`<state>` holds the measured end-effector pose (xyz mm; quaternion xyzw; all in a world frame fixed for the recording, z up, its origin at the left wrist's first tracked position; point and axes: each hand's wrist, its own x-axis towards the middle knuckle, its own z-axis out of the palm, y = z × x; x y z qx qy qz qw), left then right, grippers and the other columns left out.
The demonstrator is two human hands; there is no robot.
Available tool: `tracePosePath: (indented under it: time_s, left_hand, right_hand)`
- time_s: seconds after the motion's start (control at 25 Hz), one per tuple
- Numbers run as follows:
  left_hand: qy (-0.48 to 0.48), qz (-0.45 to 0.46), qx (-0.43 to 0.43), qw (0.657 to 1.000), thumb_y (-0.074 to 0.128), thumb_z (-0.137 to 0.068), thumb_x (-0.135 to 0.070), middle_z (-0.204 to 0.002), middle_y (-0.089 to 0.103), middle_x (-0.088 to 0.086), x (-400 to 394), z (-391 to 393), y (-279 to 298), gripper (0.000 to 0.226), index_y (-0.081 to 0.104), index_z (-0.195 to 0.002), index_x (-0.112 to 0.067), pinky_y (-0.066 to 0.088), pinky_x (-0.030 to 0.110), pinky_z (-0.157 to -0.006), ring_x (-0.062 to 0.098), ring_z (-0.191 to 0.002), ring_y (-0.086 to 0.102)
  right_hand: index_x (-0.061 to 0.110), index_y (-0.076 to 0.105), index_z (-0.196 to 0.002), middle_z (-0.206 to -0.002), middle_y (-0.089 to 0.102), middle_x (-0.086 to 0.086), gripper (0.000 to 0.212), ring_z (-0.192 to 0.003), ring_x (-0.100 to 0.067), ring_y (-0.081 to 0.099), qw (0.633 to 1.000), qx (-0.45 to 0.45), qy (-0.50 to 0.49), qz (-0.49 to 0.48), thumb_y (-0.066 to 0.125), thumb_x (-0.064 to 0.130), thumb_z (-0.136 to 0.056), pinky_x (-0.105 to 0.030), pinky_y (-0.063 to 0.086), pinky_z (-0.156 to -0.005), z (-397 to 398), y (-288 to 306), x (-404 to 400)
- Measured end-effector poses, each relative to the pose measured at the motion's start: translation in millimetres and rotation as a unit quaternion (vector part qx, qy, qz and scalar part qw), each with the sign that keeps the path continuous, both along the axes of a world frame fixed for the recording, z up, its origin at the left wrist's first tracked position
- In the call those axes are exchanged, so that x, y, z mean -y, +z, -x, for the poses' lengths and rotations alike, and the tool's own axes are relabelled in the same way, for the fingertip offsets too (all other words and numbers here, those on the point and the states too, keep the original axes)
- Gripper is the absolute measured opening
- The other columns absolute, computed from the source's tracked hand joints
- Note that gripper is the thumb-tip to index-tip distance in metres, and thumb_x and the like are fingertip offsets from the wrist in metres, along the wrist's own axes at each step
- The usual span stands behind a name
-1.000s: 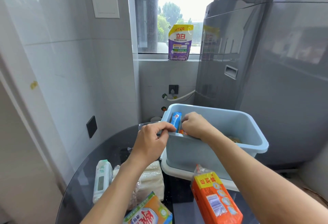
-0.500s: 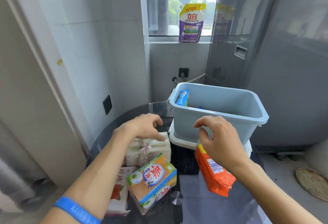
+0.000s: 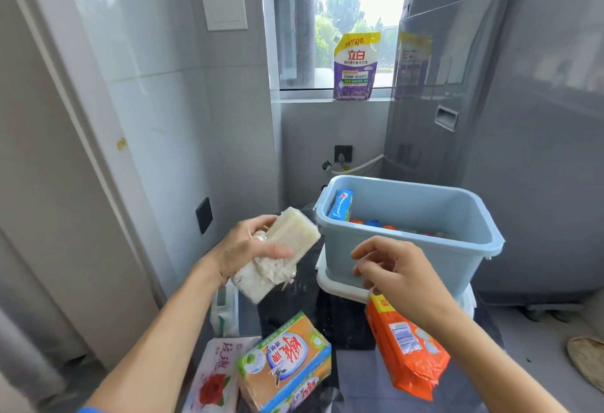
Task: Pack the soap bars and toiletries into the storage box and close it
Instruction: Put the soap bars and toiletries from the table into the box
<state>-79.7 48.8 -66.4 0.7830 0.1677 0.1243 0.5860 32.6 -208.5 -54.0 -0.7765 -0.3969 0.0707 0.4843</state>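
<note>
My left hand (image 3: pixel 248 245) grips a pale soap pack in clear wrap (image 3: pixel 281 249), held in the air just left of the light blue storage box (image 3: pixel 408 249). The box stands on its white lid (image 3: pixel 340 285) and holds a blue packet (image 3: pixel 341 205) upright at its left wall, with more items on its floor. My right hand (image 3: pixel 395 268) hovers in front of the box, fingers apart and holding nothing. On the dark glass table (image 3: pixel 356 376) lie an orange soap pack (image 3: pixel 405 347), an orange-green soap pack (image 3: pixel 287 363), a rose-printed pack (image 3: pixel 215 376) and a white-green pack (image 3: pixel 225 311).
A grey washing machine (image 3: pixel 490 118) stands right behind the box. A purple detergent pouch (image 3: pixel 355 66) sits on the window sill. Tiled wall with a black socket (image 3: pixel 204 214) closes the left side. A round mat (image 3: pixel 588 363) lies on the floor at the right.
My left hand has picked the pale wrapped soap pack up off the table and raised it toward the box. My right hand has lifted slightly in front of the box.
</note>
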Motion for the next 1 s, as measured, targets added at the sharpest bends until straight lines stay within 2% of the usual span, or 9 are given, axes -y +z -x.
tracePosePath:
  time_s: [0.08, 0.2, 0.36, 0.48, 0.56, 0.68, 0.8, 0.92, 1.0]
  left_hand:
    - [-0.011, 0.113, 0.094, 0.989, 0.086, -0.061, -0.028, -0.102, 0.069, 0.022, 13, -4, 24, 0.058, 0.067, -0.113, -0.011, 0.056, 0.045, -0.071, 0.035, -0.084, 0.069]
    - [-0.015, 0.2, 0.11, 0.973, 0.079, -0.071, -0.039, -0.1, 0.069, 0.024, 50, -21, 50, 0.059, 0.066, -0.115, -0.002, 0.057, 0.043, -0.07, 0.034, -0.083, 0.068]
    - [0.001, 0.237, 0.026, 0.971, 0.068, -0.08, -0.049, -0.112, 0.071, 0.02, 92, -41, 57, 0.05, 0.073, -0.111, -0.011, 0.051, 0.054, -0.094, 0.037, -0.104, 0.068]
    - [-0.016, 0.275, 0.019, 0.961, 0.056, -0.088, -0.052, -0.107, 0.075, 0.011, 106, -51, 61, 0.042, 0.077, -0.104, -0.018, 0.058, 0.04, -0.083, 0.028, -0.098, 0.071]
    - [-0.026, 0.266, 0.025, 0.963, 0.05, -0.091, -0.054, -0.107, 0.075, 0.008, 110, -60, 65, 0.045, 0.077, -0.106, -0.021, 0.058, 0.038, -0.082, 0.025, -0.098, 0.072]
    - [-0.026, 0.174, 0.008, 0.984, 0.039, -0.087, -0.071, -0.102, 0.076, 0.005, 110, -74, 71, 0.061, 0.074, -0.107, -0.026, 0.058, 0.033, -0.065, 0.024, -0.087, 0.074]
    - [0.039, -0.035, 0.011, 0.999, 0.028, -0.076, -0.087, -0.085, 0.076, 0.0, 95, -83, 71, 0.084, 0.075, -0.092, -0.019, 0.05, 0.027, -0.05, 0.021, -0.057, 0.069]
    - [0.132, -0.324, 0.032, 0.936, 0.041, -0.094, -0.054, -0.109, 0.072, -0.003, 64, -93, 43, 0.049, 0.074, -0.095, -0.018, 0.051, 0.034, -0.077, 0.02, -0.094, 0.064]
    - [0.077, -0.333, -0.005, 0.94, 0.04, -0.099, -0.034, -0.143, 0.051, -0.009, 54, -95, 21, 0.037, 0.065, -0.123, -0.024, 0.043, 0.039, -0.1, 0.017, -0.123, 0.049]
  right_hand:
    - [0.028, 0.068, -0.099, -0.086, 0.075, 0.001, 0.012, -0.07, -0.018, 0.07, 0.993, -0.091, 0.051, -0.061, 0.064, 0.02, -0.09, -0.043, 0.061, -0.066, 7, 12, -2]
    - [0.043, 0.055, -0.124, -0.115, 0.071, 0.009, 0.045, -0.097, -0.01, 0.071, 0.966, -0.198, 0.128, -0.106, 0.066, 0.051, -0.082, -0.035, 0.06, -0.08, 17, 28, -13]
    - [0.039, 0.05, -0.133, -0.11, 0.073, 0.005, 0.045, -0.094, -0.009, 0.072, 0.968, -0.208, 0.074, -0.116, 0.063, 0.045, -0.09, -0.026, 0.057, -0.076, 15, 39, -19]
    - [0.037, 0.057, -0.126, -0.107, 0.074, 0.005, 0.035, -0.09, -0.006, 0.072, 0.968, -0.212, 0.024, -0.132, 0.061, 0.043, -0.092, -0.022, 0.057, -0.071, 7, 47, -18]
    - [0.042, 0.058, -0.123, -0.108, 0.073, 0.008, 0.037, -0.096, -0.009, 0.071, 0.977, -0.179, -0.011, -0.112, 0.059, 0.052, -0.088, -0.032, 0.058, -0.081, -1, 57, -21]
    - [0.041, 0.063, -0.118, -0.105, 0.073, 0.006, 0.045, -0.096, -0.015, 0.069, 0.99, -0.119, -0.052, -0.055, 0.057, 0.056, -0.076, -0.04, 0.056, -0.083, -20, 75, -27]
    - [0.023, 0.076, -0.078, -0.075, 0.074, 0.0, 0.012, -0.059, -0.016, 0.069, 0.946, -0.279, -0.112, -0.12, 0.067, 0.032, -0.076, -0.028, 0.054, -0.05, -52, 90, -24]
    - [0.016, 0.068, -0.085, -0.084, 0.069, -0.007, 0.018, -0.067, -0.03, 0.066, 0.88, -0.426, -0.161, -0.134, 0.068, 0.03, -0.074, -0.039, 0.056, -0.055, -83, 82, -27]
    - [0.015, 0.065, -0.09, -0.085, 0.068, -0.01, 0.019, -0.068, -0.032, 0.065, 0.879, -0.421, -0.181, -0.131, 0.066, 0.03, -0.079, -0.041, 0.058, -0.052, -96, 70, -37]
